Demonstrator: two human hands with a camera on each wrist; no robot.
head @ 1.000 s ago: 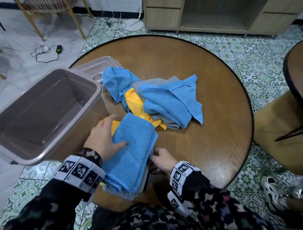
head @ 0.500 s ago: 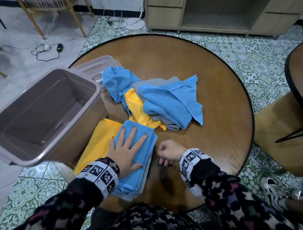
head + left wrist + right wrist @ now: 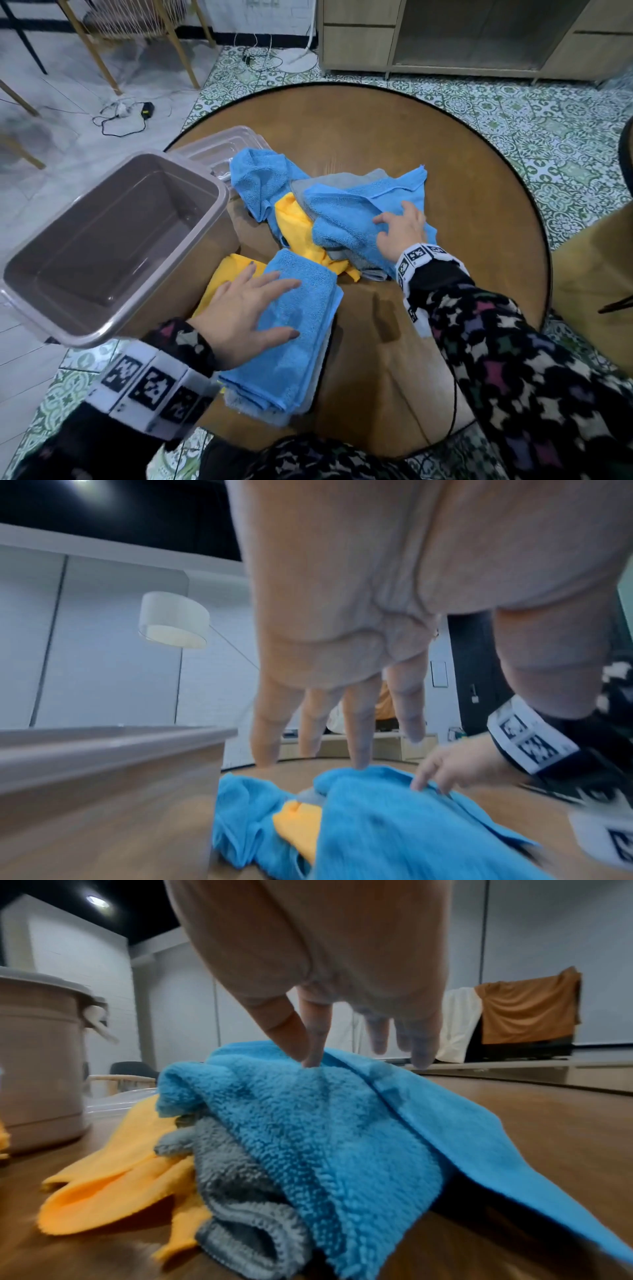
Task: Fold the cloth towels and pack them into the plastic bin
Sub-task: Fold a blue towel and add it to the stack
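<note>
A folded blue towel (image 3: 294, 342) lies at the table's near edge on a grey towel (image 3: 253, 409), beside a flat yellow cloth (image 3: 229, 274). My left hand (image 3: 250, 308) rests flat on it with fingers spread. Behind it is a loose pile: a crumpled blue towel (image 3: 346, 219) (image 3: 308, 1123), a grey one (image 3: 240, 1177), a yellow one (image 3: 113, 1177) and a second blue towel (image 3: 260, 181). My right hand (image 3: 400, 229) is on top of the crumpled blue towel, fingers spread, thumb and forefinger tips touching the cloth. The empty plastic bin (image 3: 85, 240) stands at the left.
The bin's clear lid (image 3: 219, 150) lies behind the bin, partly under the second blue towel. The round wooden table (image 3: 445, 164) is bare on its right and far sides. A tan seat (image 3: 596, 274) stands to the right, cables on the floor far left.
My right hand left the spot beside the folded stack, where it was curled, and reached forward onto the pile's blue towel. The left hand stayed flat on the folded blue towel.
</note>
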